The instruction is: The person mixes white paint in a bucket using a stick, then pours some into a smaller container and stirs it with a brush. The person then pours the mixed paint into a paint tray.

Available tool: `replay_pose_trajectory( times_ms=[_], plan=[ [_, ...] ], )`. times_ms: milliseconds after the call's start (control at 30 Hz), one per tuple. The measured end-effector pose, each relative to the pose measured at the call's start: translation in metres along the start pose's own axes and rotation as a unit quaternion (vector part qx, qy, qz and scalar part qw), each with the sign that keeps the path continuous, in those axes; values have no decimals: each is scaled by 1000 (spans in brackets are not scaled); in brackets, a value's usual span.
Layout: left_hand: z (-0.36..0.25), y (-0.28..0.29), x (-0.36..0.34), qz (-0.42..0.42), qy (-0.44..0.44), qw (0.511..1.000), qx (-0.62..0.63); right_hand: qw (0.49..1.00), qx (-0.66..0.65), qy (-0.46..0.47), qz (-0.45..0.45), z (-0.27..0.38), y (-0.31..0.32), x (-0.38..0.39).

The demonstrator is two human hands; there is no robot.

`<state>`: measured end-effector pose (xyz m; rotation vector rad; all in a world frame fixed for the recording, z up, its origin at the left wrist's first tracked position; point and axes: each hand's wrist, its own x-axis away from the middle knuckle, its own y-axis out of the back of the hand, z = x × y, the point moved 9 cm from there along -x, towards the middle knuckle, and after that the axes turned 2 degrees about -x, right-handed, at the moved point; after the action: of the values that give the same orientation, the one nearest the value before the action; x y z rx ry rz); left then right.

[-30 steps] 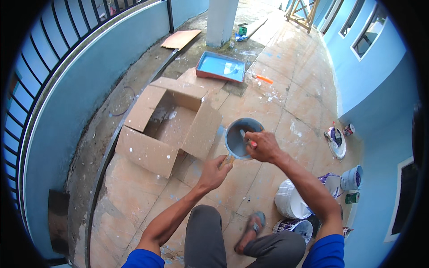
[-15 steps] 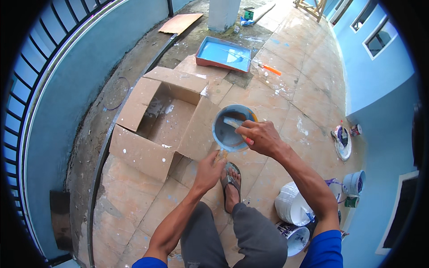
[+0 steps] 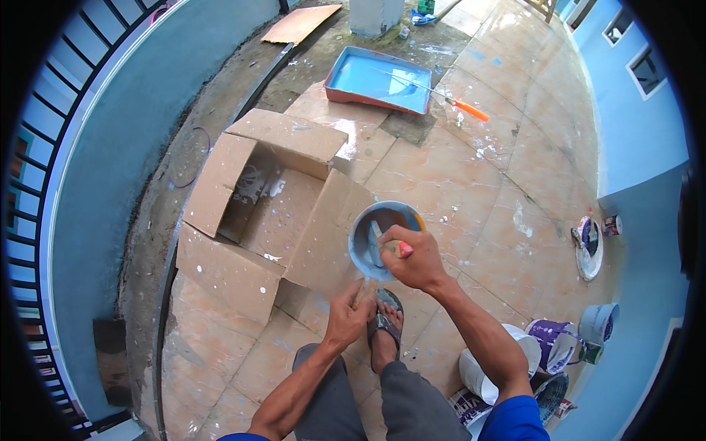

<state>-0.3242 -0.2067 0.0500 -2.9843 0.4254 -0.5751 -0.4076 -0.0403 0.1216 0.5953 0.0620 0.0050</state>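
Observation:
My left hand (image 3: 348,314) is closed around the yellowish, paint-smeared handle of a round blue dipper (image 3: 358,256), holding it above my sandalled foot. Greyish-blue paint coats the inside of the dipper. In my right hand (image 3: 416,259), closed over the dipper's right rim, is a paintbrush (image 3: 376,241) with a red-tipped handle. Its pale blue, paint-covered head is inside the dipper, toward the left wall. My fingers hide much of the brush handle.
Left of the dipper stands an open cardboard box (image 3: 309,239). Beyond it lie a blue-filled paint tray (image 3: 346,95) and a roller's orange handle (image 3: 471,111). Several paint buckets (image 3: 548,344) crowd my right side. A lid (image 3: 588,250) lies near the blue wall (image 3: 640,213).
The dipper sits lower in view. My right hand has turned the brush from nearly crosswise to upright, with its head lower against the dipper's left side. The view has shifted slightly.

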Motion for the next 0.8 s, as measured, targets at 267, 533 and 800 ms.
replay_pose_trajectory(
  times_ms=[267, 533, 800],
  plan=[
    [2, -6, -13, -25, 0, 999, -26, 988, -64, -61, -126, -2, 9, -10],
    [3, 6, -23, -41, -35, 996, -65, 993, 93, 39, 58, -3, -8, -14],
    [6, 11, -25, -29, 26, 996, -74, 974, 187, 100, 80, 11, 27, -17]
  ],
)
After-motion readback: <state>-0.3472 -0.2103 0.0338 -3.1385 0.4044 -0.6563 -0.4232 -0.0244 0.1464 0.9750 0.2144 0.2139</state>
